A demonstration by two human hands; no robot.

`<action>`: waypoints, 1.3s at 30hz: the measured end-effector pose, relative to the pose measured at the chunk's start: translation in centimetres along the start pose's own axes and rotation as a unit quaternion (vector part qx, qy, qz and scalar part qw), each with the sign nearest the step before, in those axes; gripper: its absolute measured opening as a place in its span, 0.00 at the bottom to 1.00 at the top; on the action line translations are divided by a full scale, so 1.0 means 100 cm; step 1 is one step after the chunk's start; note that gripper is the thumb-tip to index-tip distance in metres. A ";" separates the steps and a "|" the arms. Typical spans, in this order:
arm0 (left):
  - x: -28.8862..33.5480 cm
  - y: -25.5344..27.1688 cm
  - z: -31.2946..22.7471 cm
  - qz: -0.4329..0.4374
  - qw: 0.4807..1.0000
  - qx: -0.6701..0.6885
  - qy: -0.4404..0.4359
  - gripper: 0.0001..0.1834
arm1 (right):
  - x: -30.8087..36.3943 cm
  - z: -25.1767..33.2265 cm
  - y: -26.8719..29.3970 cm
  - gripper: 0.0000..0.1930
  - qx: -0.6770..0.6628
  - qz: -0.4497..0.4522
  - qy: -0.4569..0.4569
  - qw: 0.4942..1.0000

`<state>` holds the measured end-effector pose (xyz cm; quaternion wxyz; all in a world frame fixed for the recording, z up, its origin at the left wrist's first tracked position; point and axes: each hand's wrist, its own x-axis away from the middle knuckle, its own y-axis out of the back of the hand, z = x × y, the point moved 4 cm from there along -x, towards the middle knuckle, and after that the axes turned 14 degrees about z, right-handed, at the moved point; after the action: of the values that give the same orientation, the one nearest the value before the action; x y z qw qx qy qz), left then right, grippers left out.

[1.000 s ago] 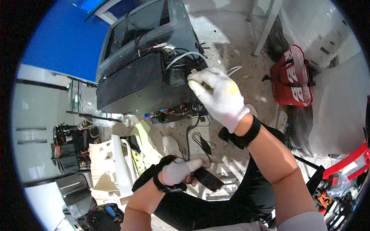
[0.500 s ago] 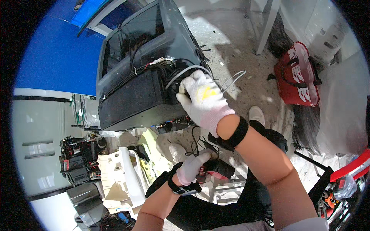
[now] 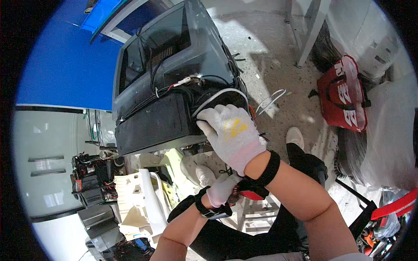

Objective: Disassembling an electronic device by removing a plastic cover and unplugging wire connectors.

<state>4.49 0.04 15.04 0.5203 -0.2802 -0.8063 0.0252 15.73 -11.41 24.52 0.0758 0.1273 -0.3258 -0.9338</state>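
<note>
My right hand (image 3: pixel 230 131), in a white glove with a yellow mark, is curled at the near right corner of a black box (image 3: pixel 156 117). Its fingertips are tucked out of sight, so what they grip is hidden. Just above the knuckles arches a grey cable (image 3: pixel 222 92). The box adjoins a large dark grey housing (image 3: pixel 209 52) with a recessed opening and a bundle of thin wires. Lower down, my gloved left hand (image 3: pixel 222 190) is closed beside a red and black object (image 3: pixel 254 192). My right wrist partly covers that object, and its kind cannot be made out.
A red bag (image 3: pixel 344 93) and wrapped bundles (image 3: pixel 383 135) stand at the right. Cream plastic parts (image 3: pixel 135 200) lie at the left, near dark machine parts (image 3: pixel 93 178). A blue panel (image 3: pixel 65 61) fills the upper left. Below my hands is a low stool (image 3: pixel 257 215).
My right hand has drawn down toward me along the box's corner, closer to my left hand. The black cord by my left hand is now mostly hidden. The whole view has shifted slightly.
</note>
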 end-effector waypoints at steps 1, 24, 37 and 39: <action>-0.003 0.004 0.000 -0.001 1.000 0.000 0.000 0.16 | -0.003 0.000 0.003 0.06 0.003 -0.004 0.001 1.000; -0.007 0.006 -0.025 0.041 0.978 -0.201 -0.040 0.16 | -0.011 -0.011 0.002 0.07 -0.156 -0.015 -0.029 0.987; 0.000 0.018 -0.017 0.115 0.990 -0.078 0.024 0.23 | -0.013 -0.019 0.000 0.08 -0.253 0.015 -0.114 0.960; 0.001 0.016 -0.022 0.102 0.990 -0.093 0.026 0.24 | -0.014 -0.019 0.001 0.08 -0.269 0.019 -0.124 0.955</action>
<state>7.01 0.90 15.60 0.5076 -0.4083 -0.7587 -0.0044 17.64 -12.28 23.35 0.0841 -0.0209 -0.0721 -0.9936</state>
